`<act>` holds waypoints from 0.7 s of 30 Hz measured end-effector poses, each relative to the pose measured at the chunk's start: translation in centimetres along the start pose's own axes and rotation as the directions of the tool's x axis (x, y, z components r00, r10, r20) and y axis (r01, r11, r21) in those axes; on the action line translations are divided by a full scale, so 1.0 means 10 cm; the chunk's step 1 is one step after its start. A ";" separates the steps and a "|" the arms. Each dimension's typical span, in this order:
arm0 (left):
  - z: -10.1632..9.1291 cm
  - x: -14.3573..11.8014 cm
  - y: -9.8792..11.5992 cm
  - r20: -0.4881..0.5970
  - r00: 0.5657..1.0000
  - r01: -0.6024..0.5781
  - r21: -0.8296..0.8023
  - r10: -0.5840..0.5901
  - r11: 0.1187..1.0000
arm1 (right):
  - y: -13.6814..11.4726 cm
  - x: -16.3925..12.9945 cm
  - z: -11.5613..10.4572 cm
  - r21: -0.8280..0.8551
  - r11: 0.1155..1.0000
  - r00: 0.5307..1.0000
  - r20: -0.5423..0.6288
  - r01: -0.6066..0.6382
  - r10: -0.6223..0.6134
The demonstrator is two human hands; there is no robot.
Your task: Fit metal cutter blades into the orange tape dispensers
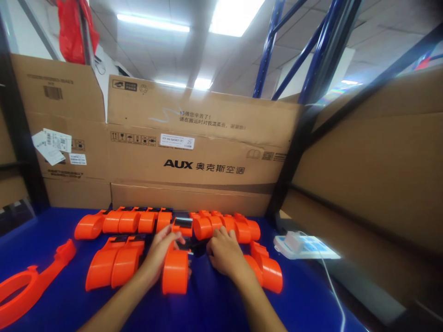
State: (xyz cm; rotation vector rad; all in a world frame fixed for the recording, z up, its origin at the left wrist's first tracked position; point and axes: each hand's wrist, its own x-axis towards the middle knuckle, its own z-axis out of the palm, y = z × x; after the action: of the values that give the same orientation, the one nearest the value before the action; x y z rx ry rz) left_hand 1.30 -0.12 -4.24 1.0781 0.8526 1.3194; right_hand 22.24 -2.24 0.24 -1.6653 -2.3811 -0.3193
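Observation:
My left hand [159, 252] is closed around an orange plastic tape dispenser [175, 273], its round end facing me. Just beyond the fingers sits another orange dispenser with a dark, silver-edged strip [182, 223] on top. My right hand [224, 249] is curled, fingers pointing down, beside a small dark piece [198, 249] between the hands. What its fingertips grip is hidden. Close past the right knuckles stands a cluster of orange dispensers [202, 228]. Two more dispensers [100, 267] lie left of my left forearm.
A blue table surface [207, 306] lies under everything. At left rests an orange ring with an arm [62, 258]. More dispensers [272, 273] stand right of my right wrist. A white power strip [308, 246] with a cable lies at right. Cardboard [145, 161] walls the back.

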 end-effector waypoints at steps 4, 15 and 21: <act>0.00 0.00 -0.01 -0.005 1.000 0.012 0.008 -0.012 1.000 | 0.00 0.02 -0.05 -0.012 0.999 0.999 0.013 -0.037 0.037; 0.03 -0.01 0.01 0.025 0.995 -0.100 0.025 0.100 0.995 | 0.08 0.13 -0.04 0.305 0.947 0.964 -0.208 -0.096 0.165; 0.05 0.01 -0.02 0.040 0.995 -0.091 0.018 0.090 0.996 | -0.04 0.16 0.03 0.806 0.577 0.927 -0.304 0.128 0.219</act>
State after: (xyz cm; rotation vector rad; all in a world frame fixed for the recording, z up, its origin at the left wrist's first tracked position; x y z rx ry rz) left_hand 1.88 -0.03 -4.21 1.1655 0.7972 1.3634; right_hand 21.31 -0.85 0.39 -1.0644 -1.7261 0.4172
